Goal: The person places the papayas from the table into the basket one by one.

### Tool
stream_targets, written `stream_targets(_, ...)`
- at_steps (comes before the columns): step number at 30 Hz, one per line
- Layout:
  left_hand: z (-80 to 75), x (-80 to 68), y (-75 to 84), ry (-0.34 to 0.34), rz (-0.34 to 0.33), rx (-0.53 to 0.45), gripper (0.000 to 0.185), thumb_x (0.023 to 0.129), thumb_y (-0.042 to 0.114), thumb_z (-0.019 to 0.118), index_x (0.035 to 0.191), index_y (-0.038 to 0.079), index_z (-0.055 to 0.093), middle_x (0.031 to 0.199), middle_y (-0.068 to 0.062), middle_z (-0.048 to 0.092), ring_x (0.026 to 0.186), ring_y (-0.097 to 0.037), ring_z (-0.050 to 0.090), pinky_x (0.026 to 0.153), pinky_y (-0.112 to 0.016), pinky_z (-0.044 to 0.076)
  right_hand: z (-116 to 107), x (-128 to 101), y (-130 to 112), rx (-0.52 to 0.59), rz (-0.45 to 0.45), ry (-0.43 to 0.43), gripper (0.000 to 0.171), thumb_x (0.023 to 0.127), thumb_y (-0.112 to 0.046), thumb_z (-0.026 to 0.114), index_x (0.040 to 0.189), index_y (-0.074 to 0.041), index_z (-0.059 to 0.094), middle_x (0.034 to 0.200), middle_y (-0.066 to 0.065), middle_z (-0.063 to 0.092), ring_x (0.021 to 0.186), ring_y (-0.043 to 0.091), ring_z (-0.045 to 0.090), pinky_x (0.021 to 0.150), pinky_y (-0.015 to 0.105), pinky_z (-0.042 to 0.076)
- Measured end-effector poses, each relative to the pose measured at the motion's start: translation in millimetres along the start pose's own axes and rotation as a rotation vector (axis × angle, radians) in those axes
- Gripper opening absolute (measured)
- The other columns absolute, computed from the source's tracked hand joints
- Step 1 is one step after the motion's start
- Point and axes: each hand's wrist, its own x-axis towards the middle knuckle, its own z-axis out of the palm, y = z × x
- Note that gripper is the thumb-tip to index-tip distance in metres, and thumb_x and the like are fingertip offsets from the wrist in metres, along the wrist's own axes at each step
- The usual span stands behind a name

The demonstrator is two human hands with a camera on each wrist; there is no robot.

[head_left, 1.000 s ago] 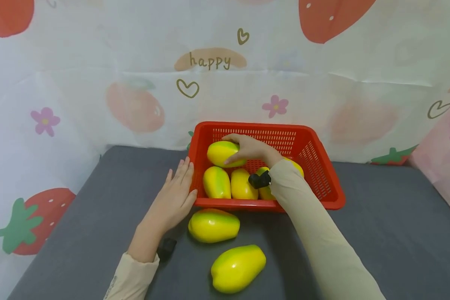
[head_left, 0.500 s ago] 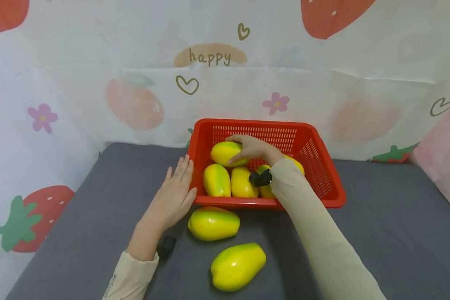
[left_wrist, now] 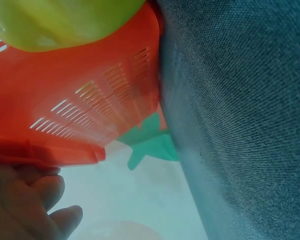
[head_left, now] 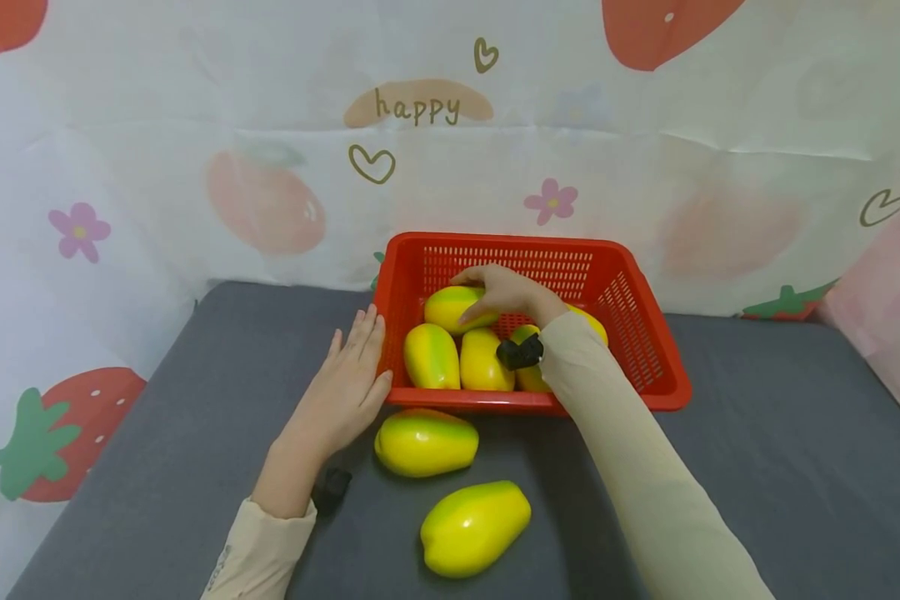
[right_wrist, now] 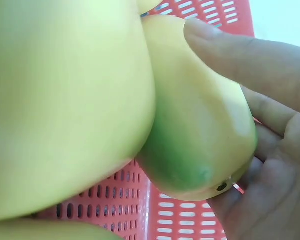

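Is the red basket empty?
No, the red basket holds several yellow-green fruits, and the right hand grips one fruit inside it.

A person's 2 bare hands and forearms. The left hand point(head_left: 341, 392) and right hand point(head_left: 504, 292) wear no gloves or rings. Both arms are covered by long, pale beige sleeves point(head_left: 637, 475). A small black device point(head_left: 519, 353) is strapped at each wrist.

Grey tabletop point(head_left: 757, 433) — strawberry-print sheet point(head_left: 195, 125) behind, marked "happy".
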Motion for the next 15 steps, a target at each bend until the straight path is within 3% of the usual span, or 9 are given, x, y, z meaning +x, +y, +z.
stream_targets(15, 1.4, 0.9, -1.2, 0.0, -0.003, 0.001, 0.068, 0.095, 0.022, 0.046, 0.15, -0.005, 0.016, 0.158, -0.017, 0.007, 0.145, -0.03, 0.003, 0.114, -0.053, 0.006, -1.7, -1.2, -3.3, 0.083, -0.101, 0.044, 0.058, 0.085, -0.004, 0.068, 0.139, 0.003, 0.045, 0.142, 0.017, 0.045, 0.131, 0.031, 0.041, 0.108, 0.04, 0.032)
